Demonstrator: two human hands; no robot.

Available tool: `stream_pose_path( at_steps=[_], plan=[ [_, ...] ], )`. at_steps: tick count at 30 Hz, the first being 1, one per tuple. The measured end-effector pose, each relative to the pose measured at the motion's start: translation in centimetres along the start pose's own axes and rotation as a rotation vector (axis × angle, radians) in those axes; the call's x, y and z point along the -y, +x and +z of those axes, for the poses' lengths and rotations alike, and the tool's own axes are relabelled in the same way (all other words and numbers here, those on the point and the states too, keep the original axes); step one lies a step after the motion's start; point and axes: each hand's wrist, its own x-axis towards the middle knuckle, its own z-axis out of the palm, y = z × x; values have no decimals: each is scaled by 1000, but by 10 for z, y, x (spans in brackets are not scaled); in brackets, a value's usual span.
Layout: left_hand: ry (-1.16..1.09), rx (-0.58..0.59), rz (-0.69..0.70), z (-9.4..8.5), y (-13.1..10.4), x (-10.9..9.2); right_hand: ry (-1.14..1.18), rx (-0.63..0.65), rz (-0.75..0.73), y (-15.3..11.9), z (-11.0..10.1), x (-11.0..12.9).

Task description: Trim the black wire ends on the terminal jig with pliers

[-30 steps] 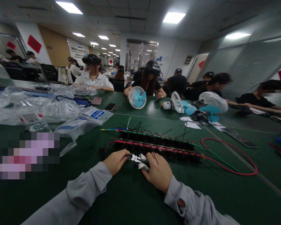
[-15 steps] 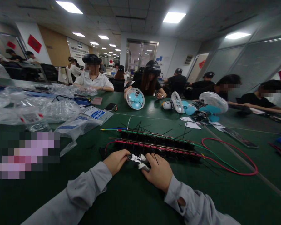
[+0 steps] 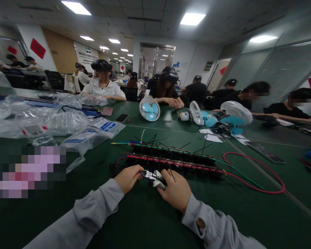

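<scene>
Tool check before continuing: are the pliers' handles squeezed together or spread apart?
Spread apart: on the pliers, a dark gap shows between the white handles at the right hand. I cannot tell whether the blades are open.

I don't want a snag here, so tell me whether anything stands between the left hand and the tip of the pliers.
Nothing visible does: the left hand is right at the tip of the pliers. The wired black assembly lies beyond them, and a thin black strip crosses the right hand in view, off to the side.
</scene>
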Motion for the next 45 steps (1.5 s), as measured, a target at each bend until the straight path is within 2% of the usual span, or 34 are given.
stream_pose_path(
  at_steps=[12, 28, 45],
  plan=[
    [4, -22, 26, 1, 0, 0, 28, -97, -67, -4, 1, -2],
    [13, -28, 8, -2, 1, -4, 32, 15, -29, 0, -6, 1],
    [-2, -33, 9, 0, 0, -1, -1, -19, -24, 0, -3, 1]
  ],
)
